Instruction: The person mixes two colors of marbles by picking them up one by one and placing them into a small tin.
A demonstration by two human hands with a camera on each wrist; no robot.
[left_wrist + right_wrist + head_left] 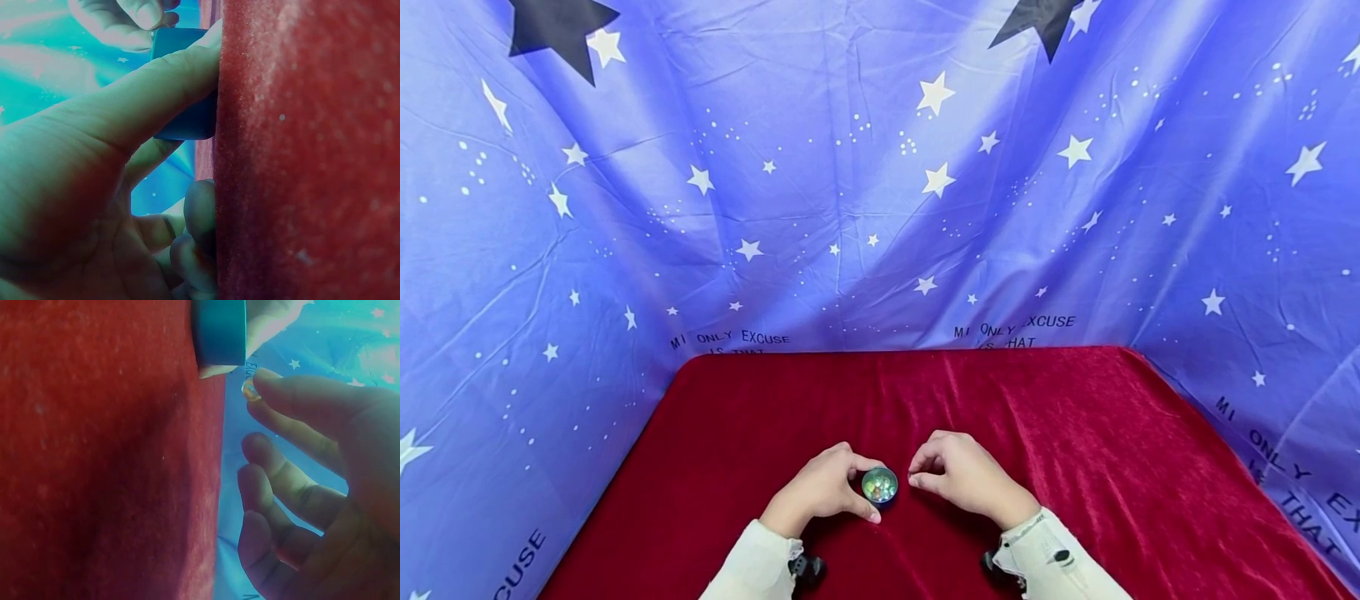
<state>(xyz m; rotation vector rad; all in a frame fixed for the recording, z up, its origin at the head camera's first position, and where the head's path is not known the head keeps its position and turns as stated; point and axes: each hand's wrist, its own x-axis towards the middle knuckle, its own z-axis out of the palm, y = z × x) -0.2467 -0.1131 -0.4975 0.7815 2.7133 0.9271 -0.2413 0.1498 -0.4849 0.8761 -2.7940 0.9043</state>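
A small round blue tub (190,122) stands on the red cloth, with shiny iridescent glass beads (878,484) inside it in the head view. My left hand (827,485) holds the tub from its left side, thumb in front and index finger behind. Just to the right of the tub, my right hand (966,475) is raised over the cloth. Between its thumb and index fingertip it pinches a small clear bead with an orange tint (251,390), best seen in the right wrist view. The other right fingers are loosely bent.
Red velvet cloth (790,400) covers the table and is slightly wrinkled on the right. A blue curtain (835,183) with white stars and printed words hangs behind and along both sides. Dark wrist cameras (808,570) sit beneath the pale sleeves (752,562).
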